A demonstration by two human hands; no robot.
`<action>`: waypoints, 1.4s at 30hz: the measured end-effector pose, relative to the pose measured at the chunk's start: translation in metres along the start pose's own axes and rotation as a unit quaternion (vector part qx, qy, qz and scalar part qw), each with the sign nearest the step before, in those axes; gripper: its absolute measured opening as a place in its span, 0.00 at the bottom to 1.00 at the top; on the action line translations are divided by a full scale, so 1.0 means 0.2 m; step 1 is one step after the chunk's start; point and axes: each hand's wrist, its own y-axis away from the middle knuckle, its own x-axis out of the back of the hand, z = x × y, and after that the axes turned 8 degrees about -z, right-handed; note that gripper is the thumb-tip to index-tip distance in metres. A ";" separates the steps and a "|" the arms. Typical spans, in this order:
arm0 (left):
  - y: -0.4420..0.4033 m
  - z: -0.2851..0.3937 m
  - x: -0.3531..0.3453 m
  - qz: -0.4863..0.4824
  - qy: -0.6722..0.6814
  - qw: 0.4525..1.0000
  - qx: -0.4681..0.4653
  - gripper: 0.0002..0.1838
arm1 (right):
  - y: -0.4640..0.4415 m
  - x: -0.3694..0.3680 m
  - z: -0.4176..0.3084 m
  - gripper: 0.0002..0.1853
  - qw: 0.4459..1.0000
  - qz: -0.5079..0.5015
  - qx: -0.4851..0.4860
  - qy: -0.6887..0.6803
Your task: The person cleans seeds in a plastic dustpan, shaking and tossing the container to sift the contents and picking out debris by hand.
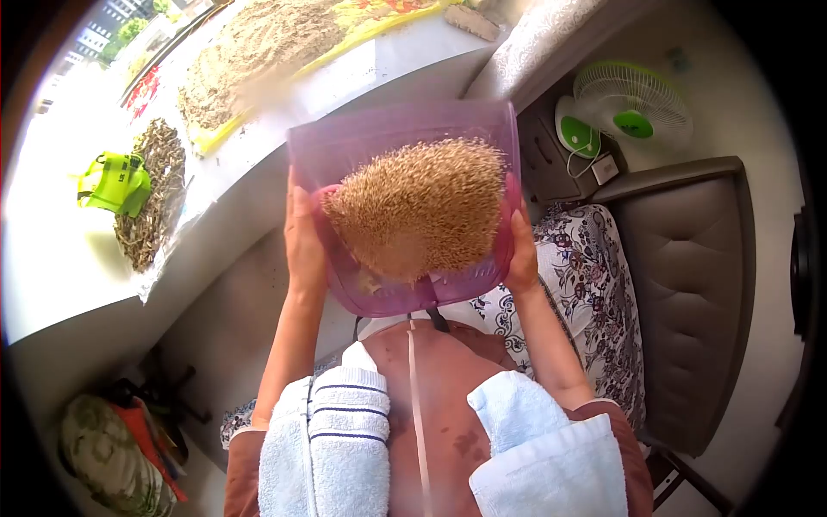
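Note:
A purple see-through plastic winnowing pan point(345, 140) is held up in front of my chest. A heap of golden-brown grain point(422, 202) covers much of its floor, with a looser, blurred patch toward the near edge. My left hand point(303, 237) is closed on the pan's left side and my right hand point(520, 250) on its right side. Some of the fingers are hidden by the pan walls. Light blue towels point(349, 439) hang over the front of my reddish-brown clothing.
On the white ledge point(69, 276) lie a pale spread of grain point(258, 52), a dark dried heap point(159, 194) and a bright green bag point(116, 183). A green-and-white fan point(633, 108) stands at right, beyond a bed with a brown headboard point(680, 302). Bags point(112, 448) sit lower left.

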 end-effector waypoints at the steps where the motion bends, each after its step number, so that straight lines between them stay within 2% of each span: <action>1: 0.00 -0.04 0.02 -0.005 0.007 1.000 0.023 0.31 | -0.01 0.01 0.04 0.31 1.000 0.000 -0.008 -0.017; 4: 0.01 -0.06 0.00 0.003 0.081 0.994 0.074 0.31 | 0.05 0.02 0.09 0.30 0.997 0.012 -0.039 -0.058; 5: -0.02 -0.09 0.00 0.020 0.039 0.999 0.014 0.29 | 0.01 0.01 0.06 0.29 0.997 0.001 -0.044 -0.057; 7: -0.04 -0.12 0.02 0.019 0.082 0.996 0.023 0.29 | -0.05 -0.04 -0.02 0.28 0.996 -0.013 -0.050 -0.074; 11: 0.04 0.06 -0.03 0.011 0.211 0.977 0.032 0.29 | -0.09 -0.17 -0.37 0.29 0.997 -0.071 -0.028 0.019; 14: 0.11 0.18 -0.05 -0.030 0.237 0.968 -0.078 0.29 | -0.02 -0.21 -0.46 0.30 0.989 -0.097 0.072 0.091; 15: 0.10 0.19 -0.07 0.008 0.176 0.982 -0.067 0.31 | -0.02 -0.15 -0.32 0.30 0.997 -0.053 0.053 0.027; 16: 0.09 0.15 -0.05 0.001 0.121 0.992 -0.036 0.31 | 0.00 -0.05 -0.15 0.28 0.999 -0.017 -0.009 -0.042; 18: 0.05 0.03 -0.01 -0.007 0.010 1.000 0.022 0.32 | 0.06 -0.04 -0.01 0.28 0.999 0.016 0.015 -0.025; 22: 0.07 -0.11 0.03 0.005 0.007 0.998 0.067 0.31 | 0.11 0.01 0.04 0.29 0.998 0.001 -0.044 -0.050; 26: 0.04 -0.09 -0.01 0.026 0.108 0.991 0.070 0.30 | 0.01 -0.07 -0.15 0.28 0.997 -0.012 -0.056 -0.044; 28: 0.06 -0.01 0.00 0.013 0.179 0.982 0.056 0.30 | -0.04 -0.14 -0.33 0.27 0.998 -0.027 -0.052 -0.006; 30: 0.11 0.16 -0.10 -0.013 0.255 0.967 -0.022 0.30 | -0.04 -0.22 -0.49 0.27 0.998 -0.068 0.010 0.007; 32: 0.11 0.17 -0.09 -0.001 0.181 0.983 -0.025 0.30 | -0.01 -0.24 -0.52 0.27 0.993 -0.097 0.060 -0.012; 33: 0.13 0.17 -0.08 0.003 0.142 0.990 -0.022 0.31 | 0.00 -0.14 -0.35 0.27 0.995 -0.063 0.033 -0.071; 34: 0.09 0.07 -0.05 -0.011 0.069 0.997 -0.026 0.32 | 0.04 -0.03 -0.17 0.28 0.999 -0.004 -0.011 -0.047; 36: 0.08 -0.01 -0.06 -0.003 0.024 0.999 0.047 0.32 | 0.12 0.03 -0.04 0.28 0.993 -0.014 -0.059 -0.104; 38: 0.07 -0.08 -0.04 0.007 0.016 0.997 0.072 0.32 | 0.13 0.06 0.06 0.32 0.996 0.018 -0.053 -0.064; 42: 0.03 -0.15 -0.02 0.013 0.070 0.995 0.071 0.32 | 0.02 0.02 -0.07 0.27 0.995 0.015 -0.064 -0.080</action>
